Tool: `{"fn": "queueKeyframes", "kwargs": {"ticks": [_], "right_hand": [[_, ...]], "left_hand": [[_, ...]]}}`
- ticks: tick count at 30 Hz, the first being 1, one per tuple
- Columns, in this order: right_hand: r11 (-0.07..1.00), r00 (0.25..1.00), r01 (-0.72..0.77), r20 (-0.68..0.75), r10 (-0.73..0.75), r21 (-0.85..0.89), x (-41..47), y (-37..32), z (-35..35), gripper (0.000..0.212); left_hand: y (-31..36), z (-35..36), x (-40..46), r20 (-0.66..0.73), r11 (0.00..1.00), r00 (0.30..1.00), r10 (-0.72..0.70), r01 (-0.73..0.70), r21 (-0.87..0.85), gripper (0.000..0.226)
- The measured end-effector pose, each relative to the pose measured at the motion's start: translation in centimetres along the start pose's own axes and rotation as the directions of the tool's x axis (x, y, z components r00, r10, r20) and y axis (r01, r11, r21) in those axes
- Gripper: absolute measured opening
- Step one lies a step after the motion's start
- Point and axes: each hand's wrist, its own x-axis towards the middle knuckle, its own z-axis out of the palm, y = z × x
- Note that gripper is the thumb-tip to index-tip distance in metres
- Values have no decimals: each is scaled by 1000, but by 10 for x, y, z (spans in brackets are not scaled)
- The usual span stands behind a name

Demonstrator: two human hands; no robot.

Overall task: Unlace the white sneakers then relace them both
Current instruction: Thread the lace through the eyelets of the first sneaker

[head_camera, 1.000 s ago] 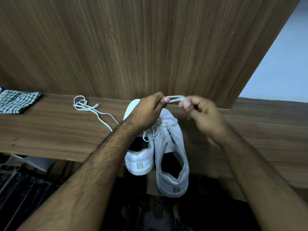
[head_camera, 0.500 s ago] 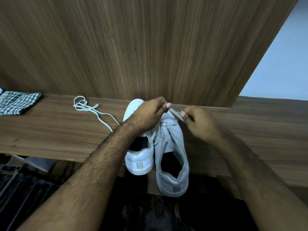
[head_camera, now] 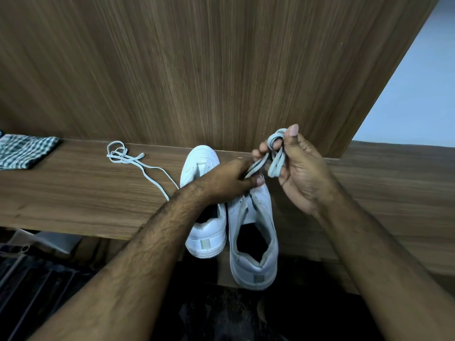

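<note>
Gathering the lace (head_camera: 277,156) is the business here: it sits looped in several turns in the right hand (head_camera: 299,173), thumb and fingers curled round the bundle, raised just above and beyond the toe of the right-side sneaker (head_camera: 253,232). One strand runs down and across to the left hand (head_camera: 226,179), which pinches it between thumb and fingertips directly over that shoe's eyelets, so both hands are closed on the same lace. Tucked against the left wrist stands the other sneaker (head_camera: 203,205), its toe toward the wooden panel (head_camera: 221,70). Further out past the left forearm, a second lace (head_camera: 130,158) lies loose on the wooden shelf (head_camera: 61,193), and beyond that a checked cloth (head_camera: 24,151). The danger, I'd say: those coils could snag into a knot if the strand is tugged hard, and both heels overhang the shelf edge, so a sharp pull might tip one off.
</note>
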Motion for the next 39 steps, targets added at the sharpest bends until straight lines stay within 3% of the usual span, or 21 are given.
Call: {"fn": "queueKeyframes", "kwargs": {"ticks": [8,11,13,14,15,16,17,18,21,26,29,31,34,37,39], "right_hand": [[995,988,-95,-121,99,35,0,-5,4,42],[988,986,-95,-127,110,118,3,-8,0,42],[998,988,-24,-151,14,-59,3,-10,-9,43],[946,986,55,-132,-101,-320,2,-10,-17,42],[766,976,128,-56,-209,-630,1,-6,-27,41],[497,971,165,53,-232,-852,0,-2,-33,39],[264,979,158,116,-167,-951,1,3,-38,35],[123,993,112,106,-57,-986,1,7,-40,32],[-77,979,-68,-81,184,-995,2,11,-30,32],[-225,943,-168,-224,248,-960,8,1,-9,30],[-60,948,-184,-194,252,-981,9,1,-8,25],[162,999,-36,-36,1,-986,4,4,-14,27],[484,958,232,113,-262,-844,0,4,-15,29],[750,931,304,17,-365,-587,2,-2,-8,28],[814,922,317,-45,-385,-487,0,-6,-7,28]], "left_hand": [[-11,-1,6,-108,990,994,18,-2,142,37],[-13,0,7,-36,996,998,-53,55,63,38],[-15,0,8,-6,994,997,-81,82,66,39],[-15,-1,7,-7,994,997,-77,77,81,40],[-16,0,7,-10,993,997,-74,74,95,42],[-15,0,7,-7,993,997,-75,76,95,45],[-15,0,6,2,993,997,-81,81,87,50],[-14,1,6,15,993,996,-85,83,83,58],[-13,2,6,38,990,993,-108,105,89,82],[-14,7,8,38,990,990,-137,136,46,89],[-15,5,7,37,990,990,-138,138,-16,91],[-15,5,7,38,990,990,-133,135,-51,93],[-15,7,8,29,989,991,-134,135,-54,90],[-15,7,9,33,991,991,-130,130,-24,85],[-15,6,9,55,991,990,-130,132,-30,89]]}}
